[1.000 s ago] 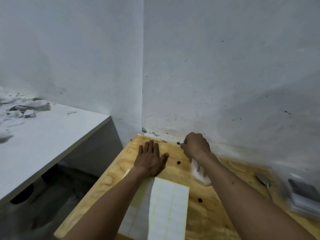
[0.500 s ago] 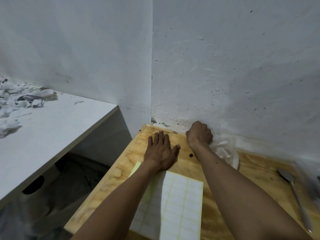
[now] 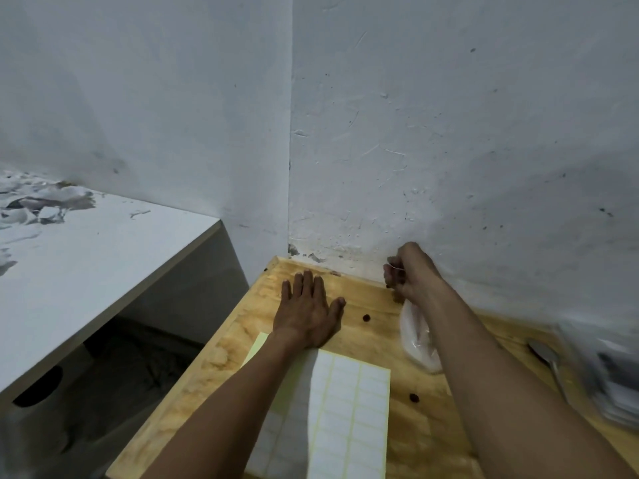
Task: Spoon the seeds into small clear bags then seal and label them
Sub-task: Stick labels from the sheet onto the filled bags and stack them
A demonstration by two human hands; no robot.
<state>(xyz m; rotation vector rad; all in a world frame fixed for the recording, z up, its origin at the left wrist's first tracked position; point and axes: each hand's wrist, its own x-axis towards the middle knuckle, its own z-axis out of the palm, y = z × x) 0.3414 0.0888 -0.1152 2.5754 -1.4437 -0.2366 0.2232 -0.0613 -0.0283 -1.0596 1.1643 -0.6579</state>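
Observation:
My right hand [image 3: 411,271] is curled into a fist near the wall and grips the top of a small clear plastic bag [image 3: 416,335], which hangs down under my wrist to the wooden table [image 3: 377,299]. Flat on the table to its left lies my left hand [image 3: 307,312], fingers straight, just beyond a white sheet of blank labels [image 3: 340,416]. Two dark seeds [image 3: 366,318] lie loose on the wood. A metal spoon [image 3: 546,357] lies at the right, partly blurred.
A blurred clear container [image 3: 612,371] stands at the far right edge. The white walls meet in a corner just behind the table. A white shelf [image 3: 86,264] with crumpled paper scraps runs along the left, with a dark gap between it and the table.
My right hand moved right along the wall and lifted slightly, the bag now hanging below the wrist. The left hand stayed flat in place.

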